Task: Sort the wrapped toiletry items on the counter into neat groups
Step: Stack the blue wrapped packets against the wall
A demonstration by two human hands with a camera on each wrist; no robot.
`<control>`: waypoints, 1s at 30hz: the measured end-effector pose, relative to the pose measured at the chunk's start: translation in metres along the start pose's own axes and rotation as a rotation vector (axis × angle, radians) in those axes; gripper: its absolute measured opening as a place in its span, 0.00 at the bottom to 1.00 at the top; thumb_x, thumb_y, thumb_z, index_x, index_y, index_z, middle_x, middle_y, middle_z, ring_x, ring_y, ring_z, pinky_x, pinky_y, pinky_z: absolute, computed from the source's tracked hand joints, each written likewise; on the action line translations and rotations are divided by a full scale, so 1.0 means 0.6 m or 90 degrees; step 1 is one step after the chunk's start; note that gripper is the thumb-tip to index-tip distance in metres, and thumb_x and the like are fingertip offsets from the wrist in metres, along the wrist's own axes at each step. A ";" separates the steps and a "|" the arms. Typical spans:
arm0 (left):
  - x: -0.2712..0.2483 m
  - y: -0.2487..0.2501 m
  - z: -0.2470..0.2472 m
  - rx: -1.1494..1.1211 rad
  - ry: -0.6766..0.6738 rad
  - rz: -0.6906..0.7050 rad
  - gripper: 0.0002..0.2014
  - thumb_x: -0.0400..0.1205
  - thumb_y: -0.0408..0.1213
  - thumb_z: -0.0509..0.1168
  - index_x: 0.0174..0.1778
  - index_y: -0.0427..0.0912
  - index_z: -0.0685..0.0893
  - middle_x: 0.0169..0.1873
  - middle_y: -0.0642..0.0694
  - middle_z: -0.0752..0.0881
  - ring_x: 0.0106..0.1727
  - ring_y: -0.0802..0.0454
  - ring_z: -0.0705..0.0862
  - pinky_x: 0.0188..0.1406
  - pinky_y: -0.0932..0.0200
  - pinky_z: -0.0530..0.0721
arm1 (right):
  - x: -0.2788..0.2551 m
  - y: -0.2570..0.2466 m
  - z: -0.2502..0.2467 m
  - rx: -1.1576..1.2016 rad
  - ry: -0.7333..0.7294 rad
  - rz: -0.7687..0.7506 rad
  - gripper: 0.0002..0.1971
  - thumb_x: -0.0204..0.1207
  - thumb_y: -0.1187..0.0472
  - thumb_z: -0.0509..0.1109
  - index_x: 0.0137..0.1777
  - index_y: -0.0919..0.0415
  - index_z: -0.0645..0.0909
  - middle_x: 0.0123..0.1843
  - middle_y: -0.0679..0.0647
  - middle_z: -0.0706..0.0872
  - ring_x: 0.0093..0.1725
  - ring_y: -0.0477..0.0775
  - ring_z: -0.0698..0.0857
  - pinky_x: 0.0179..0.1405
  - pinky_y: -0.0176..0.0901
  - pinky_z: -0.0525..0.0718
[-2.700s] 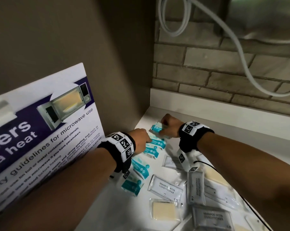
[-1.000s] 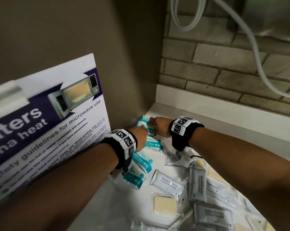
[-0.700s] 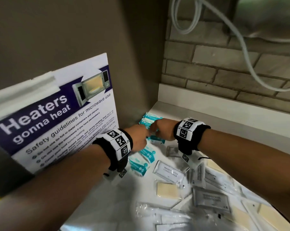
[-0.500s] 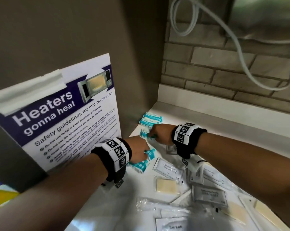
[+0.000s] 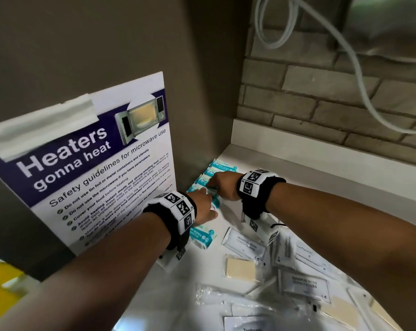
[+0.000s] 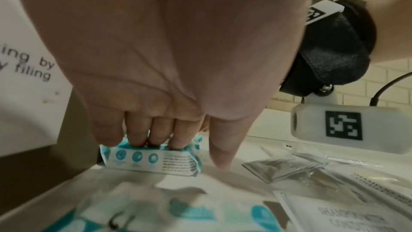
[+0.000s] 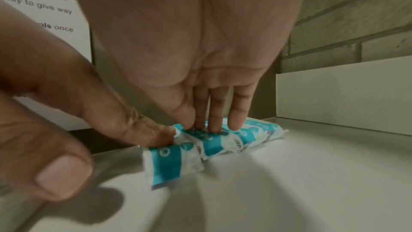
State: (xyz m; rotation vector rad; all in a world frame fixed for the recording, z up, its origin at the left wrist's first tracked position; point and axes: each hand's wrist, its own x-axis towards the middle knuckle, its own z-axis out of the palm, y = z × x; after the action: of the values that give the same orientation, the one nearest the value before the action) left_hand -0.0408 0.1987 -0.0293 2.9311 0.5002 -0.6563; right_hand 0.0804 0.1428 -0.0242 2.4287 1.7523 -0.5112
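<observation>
Several teal-and-white wipe packets (image 5: 220, 167) lie in a row along the left wall at the counter's back corner. My right hand (image 5: 217, 185) rests on the row's near part, its straight fingers (image 7: 214, 123) pressing down on the packets (image 7: 243, 135). My left hand (image 5: 208, 201) is just in front of it. Its fingers (image 6: 153, 135) press on the nearest packet (image 6: 151, 160), and its thumb points down at the counter beside it. One loose teal packet (image 5: 202, 236) lies by my left wrist.
Grey shampoo sachets (image 5: 244, 242), a wrapped soap bar (image 5: 240, 269), toothpaste packets (image 5: 307, 254) and clear wrappers (image 5: 226, 295) are scattered over the white counter (image 5: 297, 177). A microwave safety poster (image 5: 94, 168) leans on the left wall. A cable (image 5: 355, 68) hangs on the brick wall.
Both hands have come back along the row toward me. The loose teal packets near my left wrist have gone down to one, and the row by the wall has grown.
</observation>
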 end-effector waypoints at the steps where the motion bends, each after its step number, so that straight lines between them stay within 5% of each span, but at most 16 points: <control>1: 0.002 0.001 -0.001 -0.002 0.002 -0.003 0.31 0.87 0.52 0.52 0.82 0.36 0.61 0.82 0.34 0.60 0.79 0.40 0.67 0.77 0.50 0.67 | 0.001 -0.001 -0.001 -0.002 -0.002 0.003 0.15 0.80 0.63 0.60 0.61 0.63 0.84 0.58 0.61 0.88 0.56 0.64 0.85 0.61 0.55 0.83; 10: -0.010 0.000 -0.002 -0.028 0.040 0.004 0.29 0.86 0.51 0.56 0.80 0.38 0.65 0.77 0.38 0.71 0.74 0.42 0.75 0.70 0.54 0.72 | -0.002 -0.010 0.004 -0.034 -0.026 0.013 0.18 0.83 0.64 0.60 0.71 0.62 0.78 0.68 0.61 0.83 0.66 0.63 0.81 0.69 0.52 0.78; 15: -0.055 0.002 -0.008 -0.044 0.080 0.030 0.23 0.88 0.44 0.53 0.77 0.36 0.68 0.75 0.36 0.73 0.73 0.41 0.74 0.67 0.56 0.70 | -0.021 -0.022 0.011 0.043 0.043 -0.028 0.23 0.80 0.66 0.61 0.76 0.64 0.72 0.78 0.62 0.74 0.76 0.63 0.74 0.76 0.54 0.71; 20: -0.100 0.000 0.023 0.013 0.047 0.058 0.24 0.87 0.48 0.53 0.75 0.38 0.72 0.73 0.37 0.76 0.71 0.40 0.77 0.69 0.51 0.75 | -0.046 -0.038 0.034 0.014 -0.001 -0.031 0.19 0.83 0.58 0.60 0.73 0.55 0.77 0.72 0.56 0.81 0.71 0.60 0.79 0.73 0.53 0.75; 24: -0.120 0.001 0.058 0.038 0.029 0.043 0.25 0.86 0.50 0.52 0.74 0.38 0.71 0.73 0.37 0.74 0.72 0.42 0.75 0.69 0.49 0.73 | -0.061 -0.052 0.055 -0.037 -0.029 -0.022 0.16 0.86 0.56 0.55 0.66 0.59 0.80 0.67 0.60 0.83 0.65 0.63 0.82 0.68 0.54 0.78; 30: -0.121 0.012 0.072 0.035 0.022 0.006 0.30 0.89 0.45 0.48 0.83 0.31 0.53 0.83 0.33 0.52 0.84 0.41 0.54 0.80 0.51 0.55 | -0.071 -0.050 0.043 0.015 -0.020 0.003 0.29 0.83 0.66 0.57 0.84 0.54 0.58 0.82 0.57 0.69 0.80 0.61 0.69 0.78 0.50 0.66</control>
State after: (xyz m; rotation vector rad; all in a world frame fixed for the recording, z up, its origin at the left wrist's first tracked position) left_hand -0.1173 0.1633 -0.0367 2.9993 0.4788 -0.6282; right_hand 0.0350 0.1074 -0.0315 2.4264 1.7376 -0.5687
